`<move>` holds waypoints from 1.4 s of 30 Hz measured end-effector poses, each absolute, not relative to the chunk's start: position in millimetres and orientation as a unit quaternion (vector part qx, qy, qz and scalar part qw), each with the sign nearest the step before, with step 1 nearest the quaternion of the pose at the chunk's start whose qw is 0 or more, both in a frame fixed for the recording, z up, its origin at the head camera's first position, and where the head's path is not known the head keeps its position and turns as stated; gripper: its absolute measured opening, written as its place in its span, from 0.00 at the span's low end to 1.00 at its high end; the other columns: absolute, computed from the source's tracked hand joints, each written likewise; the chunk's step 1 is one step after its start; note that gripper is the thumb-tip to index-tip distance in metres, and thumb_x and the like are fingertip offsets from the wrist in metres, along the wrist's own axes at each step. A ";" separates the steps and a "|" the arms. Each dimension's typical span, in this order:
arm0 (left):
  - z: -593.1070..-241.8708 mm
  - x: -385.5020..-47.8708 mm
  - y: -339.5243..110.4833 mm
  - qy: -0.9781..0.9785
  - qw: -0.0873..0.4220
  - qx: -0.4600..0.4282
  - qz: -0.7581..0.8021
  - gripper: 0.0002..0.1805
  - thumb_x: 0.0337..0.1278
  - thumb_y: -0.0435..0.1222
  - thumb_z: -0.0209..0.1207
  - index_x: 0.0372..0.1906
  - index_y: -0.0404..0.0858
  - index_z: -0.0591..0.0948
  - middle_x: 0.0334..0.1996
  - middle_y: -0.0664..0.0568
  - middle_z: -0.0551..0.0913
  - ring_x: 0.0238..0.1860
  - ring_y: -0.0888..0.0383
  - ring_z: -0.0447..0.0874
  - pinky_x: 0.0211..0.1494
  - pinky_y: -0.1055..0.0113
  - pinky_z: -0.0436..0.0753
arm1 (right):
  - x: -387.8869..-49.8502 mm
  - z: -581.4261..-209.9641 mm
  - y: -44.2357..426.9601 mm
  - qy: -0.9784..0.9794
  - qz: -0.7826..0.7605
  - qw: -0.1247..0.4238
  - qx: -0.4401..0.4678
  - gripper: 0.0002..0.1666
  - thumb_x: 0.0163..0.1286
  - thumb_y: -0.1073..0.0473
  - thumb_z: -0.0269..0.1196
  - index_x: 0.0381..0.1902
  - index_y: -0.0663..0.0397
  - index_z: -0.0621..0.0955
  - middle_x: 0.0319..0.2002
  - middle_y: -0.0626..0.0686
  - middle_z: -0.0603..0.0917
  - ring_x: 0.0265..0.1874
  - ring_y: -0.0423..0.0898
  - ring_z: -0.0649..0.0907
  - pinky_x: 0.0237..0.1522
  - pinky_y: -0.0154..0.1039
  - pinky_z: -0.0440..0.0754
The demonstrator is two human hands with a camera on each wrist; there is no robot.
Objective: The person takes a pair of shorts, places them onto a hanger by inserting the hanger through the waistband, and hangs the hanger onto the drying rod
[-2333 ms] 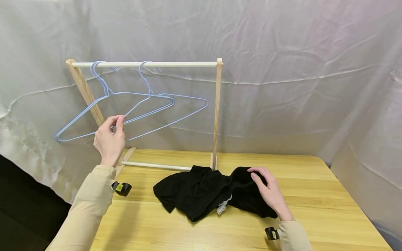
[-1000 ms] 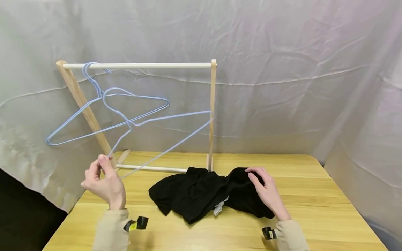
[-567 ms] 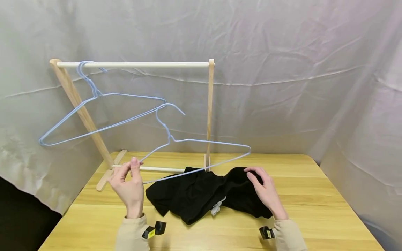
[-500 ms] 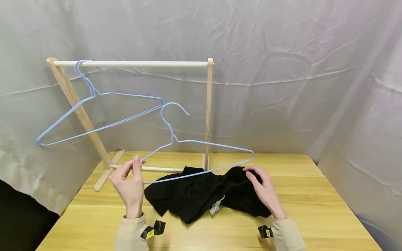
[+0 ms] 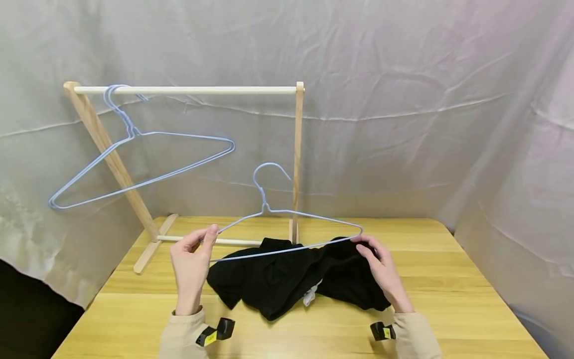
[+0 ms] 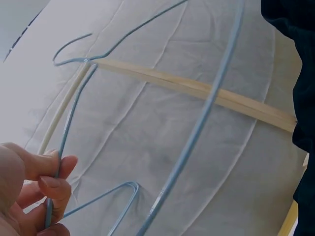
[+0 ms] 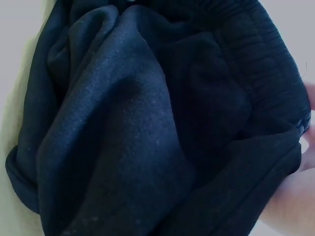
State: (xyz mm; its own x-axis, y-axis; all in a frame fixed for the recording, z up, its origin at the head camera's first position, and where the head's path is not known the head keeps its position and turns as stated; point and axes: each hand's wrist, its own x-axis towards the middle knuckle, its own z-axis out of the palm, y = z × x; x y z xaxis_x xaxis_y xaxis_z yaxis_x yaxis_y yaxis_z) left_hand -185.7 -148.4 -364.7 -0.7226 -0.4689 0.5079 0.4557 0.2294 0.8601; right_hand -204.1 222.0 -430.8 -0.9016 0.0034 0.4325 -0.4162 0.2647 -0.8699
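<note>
My left hand (image 5: pixel 192 264) pinches the left arm of a blue wire hanger (image 5: pixel 287 249) between thumb and fingers; the left wrist view shows the thumb and fingertips on the wire (image 6: pixel 63 142). The hanger is held upright, its lower bar passing in front of the black garment (image 5: pixel 278 279). My right hand (image 5: pixel 381 269) holds the garment's right end by its edge, close to the hanger's right corner. In the right wrist view the black cloth (image 7: pixel 123 123) fills most of the frame, with gathered ribbing at the upper right and fingers (image 7: pixel 309 147) at its edge.
A wooden rack (image 5: pixel 188 90) stands at the back left of the table (image 5: pixel 448 299), with blue hangers (image 5: pixel 89 168) on its left end. A white cord (image 5: pixel 310 295) lies at the garment's front edge. Grey cloth (image 5: pixel 403 99) hangs behind.
One hanger has come off the rack's rail in my left hand, moving right and down to in front of the garment. My right hand has stayed at the garment and shifted slightly.
</note>
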 end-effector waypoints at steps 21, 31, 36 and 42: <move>-365.7 -184.3 -146.1 -0.723 0.340 -0.003 -0.601 0.08 0.59 0.33 0.69 0.34 0.29 0.90 0.29 0.72 0.88 0.36 0.76 0.84 0.48 0.83 0.79 | -202.0 -424.5 219.7 -0.724 0.649 0.235 0.016 0.14 0.76 0.69 0.49 0.46 0.63 0.83 0.42 0.37 0.85 0.48 0.31 0.79 0.55 0.24 0.69; -368.3 -185.0 -145.3 -0.744 0.332 -0.013 -0.580 0.05 0.57 0.32 0.69 0.33 0.32 0.90 0.33 0.52 0.91 0.36 0.76 0.84 0.44 0.82 0.79 | -200.1 -422.7 217.9 -0.725 0.642 0.249 0.032 0.14 0.77 0.67 0.51 0.45 0.56 0.85 0.45 0.45 0.84 0.48 0.32 0.79 0.52 0.25 0.71; -368.1 -184.3 -144.5 -0.741 0.332 -0.033 -0.583 0.05 0.57 0.30 0.69 0.33 0.31 0.90 0.32 0.53 0.91 0.36 0.75 0.84 0.43 0.82 0.79 | -199.2 -422.6 216.9 -0.708 0.650 0.269 0.058 0.12 0.75 0.71 0.54 0.46 0.64 0.84 0.43 0.41 0.85 0.45 0.33 0.80 0.50 0.25 0.73; -368.9 -184.8 -144.6 -0.745 0.325 -0.041 -0.581 0.04 0.58 0.31 0.68 0.34 0.33 0.90 0.31 0.64 0.89 0.36 0.74 0.83 0.43 0.82 0.79 | -198.1 -424.2 216.5 -0.694 0.649 0.300 0.090 0.13 0.71 0.73 0.58 0.52 0.73 0.81 0.45 0.38 0.86 0.43 0.32 0.81 0.45 0.24 0.75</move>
State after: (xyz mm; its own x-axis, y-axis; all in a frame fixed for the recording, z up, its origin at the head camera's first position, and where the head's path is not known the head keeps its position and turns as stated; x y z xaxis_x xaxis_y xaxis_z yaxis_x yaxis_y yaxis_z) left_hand -184.8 -144.6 -368.9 -0.7850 -0.3163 0.5327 0.4395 0.3216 0.8387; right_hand -198.1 216.5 -424.2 -0.8038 0.2639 0.5332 -0.5144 0.1422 -0.8457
